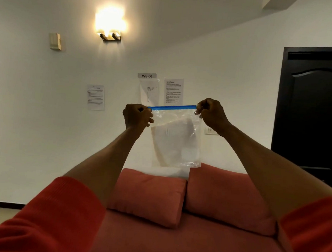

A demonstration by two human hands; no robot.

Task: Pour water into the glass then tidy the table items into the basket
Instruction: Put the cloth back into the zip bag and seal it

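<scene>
White wall, red sofa (172, 244) far ahead. Left hand (137, 117) and right hand (211, 114) pinch zip bag (177, 138) by its top corners, held aloft. Glass, basket unseen. Advice: keep blue seal taut, level.

A small grey label (147, 75) on the white wall reads "WS 06"; the printed sheets (95, 97) nearby are too small to read.
</scene>
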